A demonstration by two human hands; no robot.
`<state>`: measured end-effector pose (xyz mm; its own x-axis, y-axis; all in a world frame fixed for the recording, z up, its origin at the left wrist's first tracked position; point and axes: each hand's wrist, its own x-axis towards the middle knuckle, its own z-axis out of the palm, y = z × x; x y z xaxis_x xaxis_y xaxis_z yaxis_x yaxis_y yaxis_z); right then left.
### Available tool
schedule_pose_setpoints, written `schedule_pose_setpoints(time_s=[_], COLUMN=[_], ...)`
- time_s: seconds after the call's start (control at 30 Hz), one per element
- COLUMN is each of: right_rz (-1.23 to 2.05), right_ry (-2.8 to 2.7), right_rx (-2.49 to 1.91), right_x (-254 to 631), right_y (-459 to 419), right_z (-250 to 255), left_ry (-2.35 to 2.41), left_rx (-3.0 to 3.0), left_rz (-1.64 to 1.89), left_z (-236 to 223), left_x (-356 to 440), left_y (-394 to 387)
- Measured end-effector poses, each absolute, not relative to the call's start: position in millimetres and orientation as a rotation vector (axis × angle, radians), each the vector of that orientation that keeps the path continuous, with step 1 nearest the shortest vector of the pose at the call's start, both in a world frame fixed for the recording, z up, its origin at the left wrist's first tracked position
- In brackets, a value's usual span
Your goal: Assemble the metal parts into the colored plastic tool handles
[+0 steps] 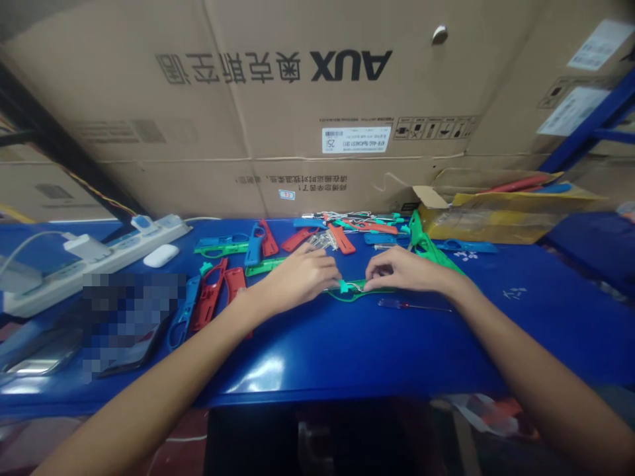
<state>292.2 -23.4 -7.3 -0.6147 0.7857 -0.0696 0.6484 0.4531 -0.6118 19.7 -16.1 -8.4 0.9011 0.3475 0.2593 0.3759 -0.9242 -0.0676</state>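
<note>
A green plastic handle shell (350,295), like half of a long lighter's casing with a trigger loop, lies on the blue table under both hands. My left hand (303,276) is closed at its left end, fingertips by a small teal-green piece (344,286); its grip is partly hidden. My right hand (404,268) pinches at the shell's middle, where a thin white wire (355,286) runs to its fingertips. Just below lies a screwdriver (397,304) with a clear handle. Red and blue shells (211,297) lie left of my left hand.
Behind the hands are orange shells (342,239), metal parts (323,239) and wired pieces. A yellow-taped carton (486,221) stands at back right, before a large cardboard wall (278,132). A power strip (104,261), a white case (161,256) and a blurred-out dark device are left.
</note>
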Motion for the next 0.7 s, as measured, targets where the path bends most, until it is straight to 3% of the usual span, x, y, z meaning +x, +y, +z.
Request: schedule_pose_setpoints(time_s=[0.7], right_rz=[1.077], right_ry=[-2.404], right_rx=[-1.301], right_x=[283.8], right_y=[-21.2], right_z=[-13.8], left_ry=[-0.739], left_rx=[-2.892], left_rz=[-0.373], left_z=[-8.5], left_x=[24.1], left_y=[-21.1])
